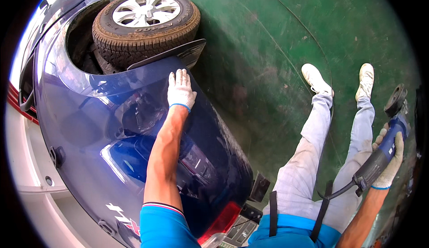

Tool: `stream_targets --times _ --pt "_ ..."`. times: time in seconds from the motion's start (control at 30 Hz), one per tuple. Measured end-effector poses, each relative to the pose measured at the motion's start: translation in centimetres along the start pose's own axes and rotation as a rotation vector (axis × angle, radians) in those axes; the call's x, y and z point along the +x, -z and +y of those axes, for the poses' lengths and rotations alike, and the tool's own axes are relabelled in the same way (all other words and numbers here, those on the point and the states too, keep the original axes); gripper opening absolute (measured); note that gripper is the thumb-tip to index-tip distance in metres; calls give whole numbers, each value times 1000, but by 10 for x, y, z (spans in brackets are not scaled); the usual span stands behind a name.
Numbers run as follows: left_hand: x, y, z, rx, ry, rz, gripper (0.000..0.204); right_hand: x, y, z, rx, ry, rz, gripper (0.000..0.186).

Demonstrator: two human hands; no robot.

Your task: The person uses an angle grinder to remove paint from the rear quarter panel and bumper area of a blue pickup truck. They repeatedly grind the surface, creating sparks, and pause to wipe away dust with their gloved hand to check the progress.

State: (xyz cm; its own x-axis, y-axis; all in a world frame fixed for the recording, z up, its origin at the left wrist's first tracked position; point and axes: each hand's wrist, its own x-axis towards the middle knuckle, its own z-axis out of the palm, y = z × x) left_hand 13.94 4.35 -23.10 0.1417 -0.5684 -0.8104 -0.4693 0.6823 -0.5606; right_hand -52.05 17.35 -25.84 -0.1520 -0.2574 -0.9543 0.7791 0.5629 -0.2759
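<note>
My left hand (181, 89), in a white glove with a blue cuff, lies flat on the dark blue side panel (85, 114) of a vehicle, just behind the wheel opening. Its fingers are stretched out and hold nothing. Out to the right, my right hand (392, 167), also gloved, is wrapped round the body of a blue and black angle grinder (377, 161). The grinder's round head (395, 100) points away from me, clear of the vehicle. From its rear end a black cord (342, 191) runs down past my leg. The panel has scuffed, whitish marks along its lower edge.
A wheel (145, 45) with a silver rim and muddy tyre sticks out of the arch, beside a dark mud flap (192, 54). The red tail light (222, 223) is near my waist. A thin cable (308, 31) crosses the green floor (259, 69) by my white shoes.
</note>
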Motion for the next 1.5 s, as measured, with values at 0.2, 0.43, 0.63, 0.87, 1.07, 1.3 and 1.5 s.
stream_targets --times 0.2,0.43,0.63,0.87,1.07,1.3,1.5 --pt "-32 -4 48 -137 25 -38 87 -11 -30 9 -46 13 76 55" --pt "4 -5 15 -53 42 88 85 7 -18 10 -18 5 47 56" --pt "-25 -7 59 -179 29 -37 92 9 -4 6 -14 24 8 53" --pt "10 5 -7 -55 2 203 83 10 -23 4 -69 43 -11 52" --pt "-74 8 67 -344 -284 -73 88 12 -43 8 -127 14 -6 55" --pt "-78 14 47 -480 -451 -51 85 6 -66 12 -116 16 38 52" --pt "10 2 -42 -105 -29 226 87 6 -106 9 -192 48 -5 52"
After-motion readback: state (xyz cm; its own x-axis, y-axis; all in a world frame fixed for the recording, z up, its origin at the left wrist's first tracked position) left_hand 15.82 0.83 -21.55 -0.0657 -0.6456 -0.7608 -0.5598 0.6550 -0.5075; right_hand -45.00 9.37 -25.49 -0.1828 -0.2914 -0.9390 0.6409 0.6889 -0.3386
